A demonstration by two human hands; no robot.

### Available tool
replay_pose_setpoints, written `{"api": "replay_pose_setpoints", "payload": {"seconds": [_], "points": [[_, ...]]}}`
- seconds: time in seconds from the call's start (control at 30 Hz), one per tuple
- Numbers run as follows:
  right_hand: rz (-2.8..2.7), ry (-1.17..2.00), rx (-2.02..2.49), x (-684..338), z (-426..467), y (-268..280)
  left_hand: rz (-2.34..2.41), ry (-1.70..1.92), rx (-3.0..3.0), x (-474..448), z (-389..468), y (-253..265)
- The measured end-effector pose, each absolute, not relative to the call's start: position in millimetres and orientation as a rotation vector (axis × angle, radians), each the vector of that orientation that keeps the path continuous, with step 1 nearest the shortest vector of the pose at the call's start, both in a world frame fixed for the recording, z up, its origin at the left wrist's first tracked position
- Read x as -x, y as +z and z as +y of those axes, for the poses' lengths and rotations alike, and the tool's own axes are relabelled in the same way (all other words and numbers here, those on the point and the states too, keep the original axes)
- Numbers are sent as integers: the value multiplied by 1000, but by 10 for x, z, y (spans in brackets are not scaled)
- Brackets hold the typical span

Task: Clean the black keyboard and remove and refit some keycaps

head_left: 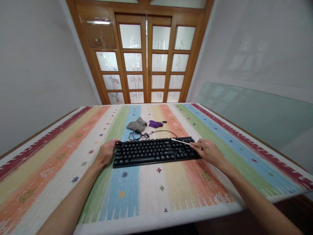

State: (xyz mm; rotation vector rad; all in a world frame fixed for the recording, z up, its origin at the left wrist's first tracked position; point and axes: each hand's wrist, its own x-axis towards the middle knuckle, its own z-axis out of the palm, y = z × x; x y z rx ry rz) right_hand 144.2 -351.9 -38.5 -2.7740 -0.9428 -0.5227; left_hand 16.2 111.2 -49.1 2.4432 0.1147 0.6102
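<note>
A black keyboard (144,151) lies on the striped tablecloth in front of me, slightly tilted in view. Its upper left corner is pinched by my left hand (107,152), whose fingertips are partly hidden. My right hand (209,150) is closed around a thin, pale stick (181,141), with its far end over the top row of keys, right of the middle. I cannot tell whether that end touches the keys. The heel of the right hand is beside the keyboard's right end. Behind the keyboard, its black cable (137,133) is coiled.
A grey cloth (137,124) lies beyond the keyboard, close to the coiled cable. Beside it are a folded purple cloth (155,124) and a small black item (164,122). The striped tablecloth (151,192) covers the table, whose front edge is near me. Wooden glass-paned doors (147,58) stand behind.
</note>
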Motion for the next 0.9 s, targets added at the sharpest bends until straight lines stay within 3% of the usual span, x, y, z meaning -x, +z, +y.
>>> {"api": "replay_pose_setpoints", "payload": {"seconds": [0.9], "points": [[-885, -635, 2751, -1488, -3793, -442, 138, 568, -2448, -150, 1097, -476]]}}
